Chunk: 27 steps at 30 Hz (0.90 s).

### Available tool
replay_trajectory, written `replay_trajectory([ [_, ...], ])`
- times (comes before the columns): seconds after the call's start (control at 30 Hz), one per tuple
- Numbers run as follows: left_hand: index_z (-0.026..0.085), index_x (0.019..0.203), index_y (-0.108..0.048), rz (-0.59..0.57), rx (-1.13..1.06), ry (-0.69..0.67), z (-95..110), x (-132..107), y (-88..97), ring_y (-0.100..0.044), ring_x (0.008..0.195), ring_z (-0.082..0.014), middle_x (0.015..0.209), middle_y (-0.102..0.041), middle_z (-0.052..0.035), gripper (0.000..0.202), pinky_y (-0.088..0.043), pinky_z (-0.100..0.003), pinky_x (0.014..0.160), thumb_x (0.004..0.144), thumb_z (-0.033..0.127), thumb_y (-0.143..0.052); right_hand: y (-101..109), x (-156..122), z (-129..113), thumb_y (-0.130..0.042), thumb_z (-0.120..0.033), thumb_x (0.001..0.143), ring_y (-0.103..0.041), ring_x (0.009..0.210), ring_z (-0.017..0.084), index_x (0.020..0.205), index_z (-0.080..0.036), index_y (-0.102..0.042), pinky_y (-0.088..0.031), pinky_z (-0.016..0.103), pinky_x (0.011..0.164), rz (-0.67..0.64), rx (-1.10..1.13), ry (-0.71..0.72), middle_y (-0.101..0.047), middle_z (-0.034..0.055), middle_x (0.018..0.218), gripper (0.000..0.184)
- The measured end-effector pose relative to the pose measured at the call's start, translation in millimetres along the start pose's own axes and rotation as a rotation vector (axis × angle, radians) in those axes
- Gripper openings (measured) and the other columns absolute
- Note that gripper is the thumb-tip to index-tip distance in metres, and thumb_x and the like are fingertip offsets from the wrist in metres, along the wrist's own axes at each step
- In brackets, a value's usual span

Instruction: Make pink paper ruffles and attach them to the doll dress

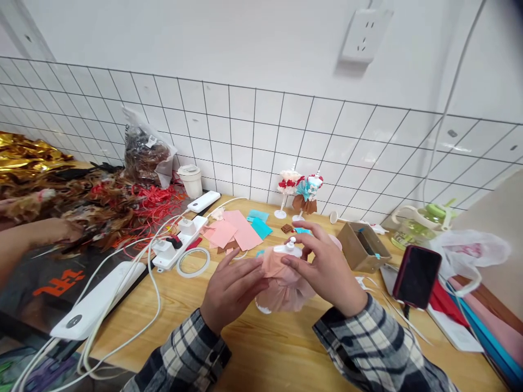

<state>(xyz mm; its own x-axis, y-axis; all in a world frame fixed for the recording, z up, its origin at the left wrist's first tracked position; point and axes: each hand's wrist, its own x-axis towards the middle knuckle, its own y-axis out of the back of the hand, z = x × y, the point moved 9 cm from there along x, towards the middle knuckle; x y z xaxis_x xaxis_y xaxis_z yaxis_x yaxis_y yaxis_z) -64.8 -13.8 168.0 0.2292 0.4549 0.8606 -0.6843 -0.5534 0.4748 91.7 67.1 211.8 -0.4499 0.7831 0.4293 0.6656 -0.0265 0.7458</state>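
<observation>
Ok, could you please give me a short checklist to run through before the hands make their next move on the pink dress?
1. Both hands on the pink dress: left hand pinches its side, right hand grips beside the white cap: ok.
2. Dress base resting on the table: cannot tell, hands hide it.
3. Paper pieces lie just behind the dress: ok.
4. Power strip lies left of the dress, apart from it: ok.
5. Phone stands apart from the right hand: ok.
</observation>
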Motion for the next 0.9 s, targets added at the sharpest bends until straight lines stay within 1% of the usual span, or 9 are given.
replay_trajectory([
  [0.1,0.022,0.097,-0.068,0.050,-0.134,0.408,-36.5,6.3,4.4,-0.070,0.089,-0.0188,0.091,-0.075,-0.0047,0.015,-0.052,-0.038,0.093,0.090,0.031,-0.058,1.1,-1.3,3.0,-0.068,-0.039,0.084,-0.054,0.061,0.007,0.105,-0.025,-0.067,-0.052,0.031,0.067,0.004,0.006,-0.021,-0.047,0.0076,0.133,0.026],
  [0.17,0.020,0.103,-0.068,-0.046,-0.237,0.593,-50.5,13.2,-4.6,-0.068,0.094,-0.0209,0.098,-0.074,-0.0070,0.022,-0.054,-0.035,0.088,0.089,0.035,-0.058,-0.8,-2.3,4.3,-0.067,-0.040,0.084,-0.053,0.062,0.009,0.107,-0.027,-0.068,-0.050,0.030,0.064,-0.018,0.028,-0.013,-0.054,0.0063,0.119,0.026],
  [0.27,0.021,0.100,-0.071,-0.190,-0.432,0.613,-45.3,33.2,-19.4,-0.066,0.098,-0.0220,0.102,-0.073,-0.0062,0.024,-0.053,-0.034,0.088,0.084,0.038,-0.065,-2.8,-2.8,4.8,-0.065,-0.040,0.086,-0.052,0.067,0.013,0.113,-0.030,-0.068,-0.048,0.027,0.060,-0.044,0.077,0.009,-0.058,0.0044,0.098,0.029],
  [0.37,0.022,0.103,-0.070,-0.263,-0.497,0.642,-36.4,44.2,-30.1,-0.066,0.098,-0.0222,0.103,-0.073,-0.0043,0.034,-0.053,-0.032,0.087,0.072,0.035,-0.077,-1.9,-3.1,5.7,-0.064,-0.039,0.087,-0.054,0.073,0.015,0.112,-0.031,-0.068,-0.046,0.026,0.060,-0.036,0.120,0.007,-0.059,0.0037,0.094,0.027],
  [0.53,0.024,0.114,-0.062,-0.346,-0.497,0.658,-25.6,40.9,-46.5,-0.062,0.109,-0.0223,0.115,-0.068,-0.0040,0.043,-0.050,-0.034,0.096,0.074,0.028,-0.076,0.5,-8.2,16.4,-0.065,-0.038,0.086,-0.056,0.075,0.015,0.106,-0.025,-0.068,-0.047,0.027,0.060,0.015,0.133,-0.047,-0.060,0.0045,0.099,0.024],
  [0.67,0.024,0.131,-0.051,-0.380,-0.573,0.665,-24.6,33.0,-54.5,-0.058,0.119,-0.0255,0.132,-0.059,-0.0086,0.070,-0.049,-0.036,0.099,0.068,0.032,-0.081,3.3,-11.4,25.1,-0.068,-0.040,0.083,-0.055,0.067,0.013,0.103,-0.022,-0.066,-0.048,0.027,0.059,0.073,0.135,-0.071,-0.061,0.0050,0.099,0.027],
  [0.73,0.023,0.129,-0.054,-0.356,-0.579,0.656,-25.6,35.4,-53.0,-0.058,0.119,-0.0259,0.132,-0.060,-0.0094,0.064,-0.048,-0.037,0.099,0.071,0.034,-0.078,2.7,-9.8,23.0,-0.069,-0.040,0.082,-0.055,0.068,0.013,0.101,-0.022,-0.066,-0.048,0.028,0.061,0.069,0.121,-0.059,-0.062,0.0045,0.097,0.026],
  [0.83,0.022,0.109,-0.068,-0.310,-0.466,0.621,-28.7,45.4,-45.4,-0.061,0.113,-0.0257,0.118,-0.068,-0.0079,0.034,-0.047,-0.039,0.100,0.079,0.037,-0.070,0.9,-7.0,16.9,-0.067,-0.042,0.084,-0.057,0.073,0.015,0.103,-0.024,-0.067,-0.049,0.029,0.064,0.037,0.140,-0.032,-0.063,0.0054,0.098,0.026],
  [0.9,0.022,0.102,-0.071,-0.314,-0.381,0.633,-32.3,49.4,-42.3,-0.063,0.106,-0.0259,0.111,-0.071,-0.0067,0.029,-0.049,-0.040,0.097,0.079,0.040,-0.069,1.3,-9.0,17.7,-0.065,-0.044,0.085,-0.058,0.078,0.017,0.110,-0.025,-0.066,-0.050,0.030,0.068,0.035,0.193,-0.037,-0.064,0.0063,0.103,0.032],
])
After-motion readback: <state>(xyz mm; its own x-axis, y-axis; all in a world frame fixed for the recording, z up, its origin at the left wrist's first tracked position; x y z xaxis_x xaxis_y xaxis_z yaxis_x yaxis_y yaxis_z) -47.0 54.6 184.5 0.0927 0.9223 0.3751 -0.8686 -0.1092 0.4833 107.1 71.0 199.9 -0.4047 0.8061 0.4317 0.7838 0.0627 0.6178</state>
